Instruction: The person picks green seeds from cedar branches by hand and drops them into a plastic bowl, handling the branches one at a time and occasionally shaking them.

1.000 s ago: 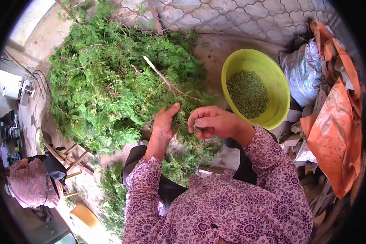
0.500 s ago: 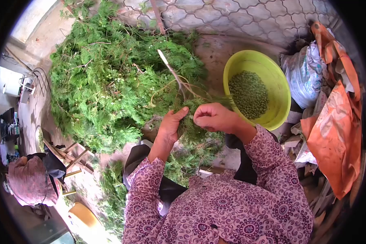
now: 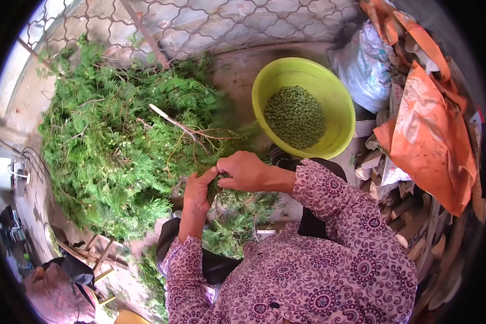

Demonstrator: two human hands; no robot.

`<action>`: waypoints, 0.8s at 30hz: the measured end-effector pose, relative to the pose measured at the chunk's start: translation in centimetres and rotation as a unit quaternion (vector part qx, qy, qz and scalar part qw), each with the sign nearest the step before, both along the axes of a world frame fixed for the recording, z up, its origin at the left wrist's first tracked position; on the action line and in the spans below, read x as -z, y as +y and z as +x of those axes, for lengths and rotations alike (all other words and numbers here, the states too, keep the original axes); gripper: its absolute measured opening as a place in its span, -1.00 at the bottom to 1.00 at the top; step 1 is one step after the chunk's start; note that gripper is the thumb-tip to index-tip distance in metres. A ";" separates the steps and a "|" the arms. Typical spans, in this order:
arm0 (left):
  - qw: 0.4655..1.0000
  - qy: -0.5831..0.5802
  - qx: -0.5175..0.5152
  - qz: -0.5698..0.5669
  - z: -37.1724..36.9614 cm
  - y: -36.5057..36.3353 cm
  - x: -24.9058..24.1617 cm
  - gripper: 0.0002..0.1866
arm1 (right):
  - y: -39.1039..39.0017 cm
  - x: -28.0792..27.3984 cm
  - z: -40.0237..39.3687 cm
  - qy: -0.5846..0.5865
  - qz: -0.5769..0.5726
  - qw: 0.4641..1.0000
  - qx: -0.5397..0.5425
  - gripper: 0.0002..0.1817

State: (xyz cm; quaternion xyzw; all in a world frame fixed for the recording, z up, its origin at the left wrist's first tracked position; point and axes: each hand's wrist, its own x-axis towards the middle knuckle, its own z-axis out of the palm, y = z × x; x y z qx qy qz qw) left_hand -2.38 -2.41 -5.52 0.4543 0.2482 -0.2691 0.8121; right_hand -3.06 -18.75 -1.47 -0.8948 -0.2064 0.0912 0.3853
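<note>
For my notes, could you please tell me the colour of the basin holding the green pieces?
Yellow-green basin; the head view shows it.

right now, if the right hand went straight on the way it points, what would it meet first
The left hand, most likely at the thumb: its tip lies just ahead of the right hand, perhaps touching it, though depth is unclear here.

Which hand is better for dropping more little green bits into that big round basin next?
Probably the right hand. The yellow-green basin is on that side, so its reach looks shorter. The left hand is farther away and seems busy holding the leafy branch.
</note>
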 end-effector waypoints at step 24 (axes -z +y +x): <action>0.996 -0.056 -0.027 -0.063 0.9 -0.1 -1.8 -0.78 | -13.8 -1.8 4.9 -0.263 -0.202 0.891 0.311 -0.81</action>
